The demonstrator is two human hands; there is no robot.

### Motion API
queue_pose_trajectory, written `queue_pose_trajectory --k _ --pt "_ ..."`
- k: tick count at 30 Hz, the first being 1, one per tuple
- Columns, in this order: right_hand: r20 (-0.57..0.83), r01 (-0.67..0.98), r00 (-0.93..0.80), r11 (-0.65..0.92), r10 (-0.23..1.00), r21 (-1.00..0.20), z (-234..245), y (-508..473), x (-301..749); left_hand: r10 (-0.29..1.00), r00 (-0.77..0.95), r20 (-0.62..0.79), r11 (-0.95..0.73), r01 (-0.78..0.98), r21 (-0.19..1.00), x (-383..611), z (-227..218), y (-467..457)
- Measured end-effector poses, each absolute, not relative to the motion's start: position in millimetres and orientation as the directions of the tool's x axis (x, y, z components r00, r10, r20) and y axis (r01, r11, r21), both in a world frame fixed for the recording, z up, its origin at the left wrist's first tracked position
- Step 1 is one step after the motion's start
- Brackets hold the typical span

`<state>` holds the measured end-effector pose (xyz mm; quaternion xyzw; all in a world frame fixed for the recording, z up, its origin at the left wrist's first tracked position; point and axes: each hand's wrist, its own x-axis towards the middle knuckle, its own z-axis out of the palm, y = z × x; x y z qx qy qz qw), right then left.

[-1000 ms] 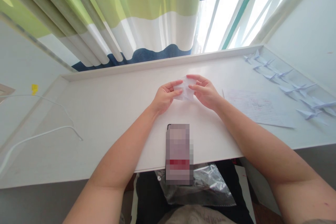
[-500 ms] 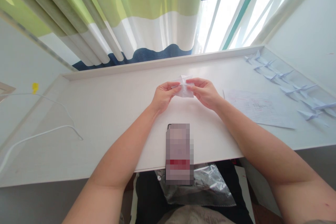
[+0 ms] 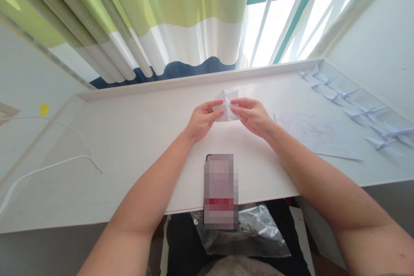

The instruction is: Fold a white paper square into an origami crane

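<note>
A small piece of folded white paper (image 3: 227, 102) is held up just above the white desk (image 3: 136, 138), near its far middle. My left hand (image 3: 202, 118) pinches its left side with thumb and fingers. My right hand (image 3: 252, 114) pinches its right side the same way. The paper's upper flaps stand open above my fingertips; its lower part is hidden behind my fingers.
A phone (image 3: 221, 189) lies at the desk's near edge between my forearms. A printed sheet (image 3: 318, 133) lies to the right, and several folded paper cranes (image 3: 355, 108) line the right side. A white cable (image 3: 48, 166) crosses the left. A plastic bag (image 3: 249, 228) sits below the desk.
The paper has been turned and partly unfolded between my fingers, its top flaps now spread wider. Both hands have stayed in nearly the same place.
</note>
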<state>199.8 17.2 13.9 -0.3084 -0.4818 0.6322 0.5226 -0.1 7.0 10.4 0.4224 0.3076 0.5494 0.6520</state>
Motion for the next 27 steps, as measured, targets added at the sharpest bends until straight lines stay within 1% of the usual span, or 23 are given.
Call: queue_pose_trajectory --k 2,5,11,14,17,21,24,27 --pt "0.108 -0.381 -0.256 0.002 0.961 -0.925 14 17 199 0.97 0.228 0.084 0.032 -0.461 0.887 1 12 6" --pt "0.105 -0.384 -0.237 0.006 0.966 -0.924 13 17 199 0.979 0.182 0.094 -0.002 -0.451 0.893 2 12 5" --pt "0.087 -0.386 -0.218 -0.004 0.972 -0.922 12 19 201 0.984 0.105 0.144 -0.101 -0.342 0.934 6 8 4" --pt "0.059 -0.38 -0.258 -0.045 0.964 -0.924 13 17 202 0.983 0.059 0.174 -0.15 -0.285 0.947 5 5 5" --pt "0.037 -0.37 -0.307 -0.083 0.951 -0.925 14 16 201 0.981 0.054 0.189 -0.172 -0.226 0.959 1 3 7" --pt "0.05 -0.357 -0.324 -0.073 0.945 -0.931 11 17 201 0.97 0.071 0.23 -0.218 -0.149 0.964 -1 -1 9" --pt "0.057 -0.336 -0.309 -0.053 0.949 -0.94 4 20 201 0.963 0.012 0.268 -0.267 -0.063 0.962 -3 -3 12" --pt "0.075 -0.312 -0.257 -0.009 0.963 -0.95 -1 24 201 0.956 -0.05 0.288 -0.287 0.027 0.958 -5 -5 14"
